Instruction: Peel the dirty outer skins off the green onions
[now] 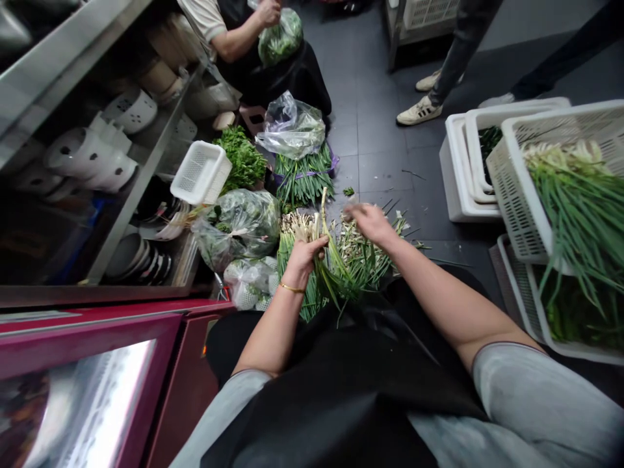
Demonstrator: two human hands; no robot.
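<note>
My left hand [307,252] is closed around a few green onions [331,244], their pale root ends pointing up and away from me. Beneath and beside it lies a bundle of green onions [292,227] with brownish roots. To the right, my right hand [368,221] is raised over a loose heap of onion leaves and trimmings [368,260]. Its fingers are blurred, and whether they hold anything does not show.
Bagged vegetables [244,224], leafy greens [241,156] and a white basket [201,172] lie left of the heap. White crates [531,195] with green onions stand at right. Another person holds a bag [281,39] ahead; someone's shoes [420,111] are beyond. Shelving is at left.
</note>
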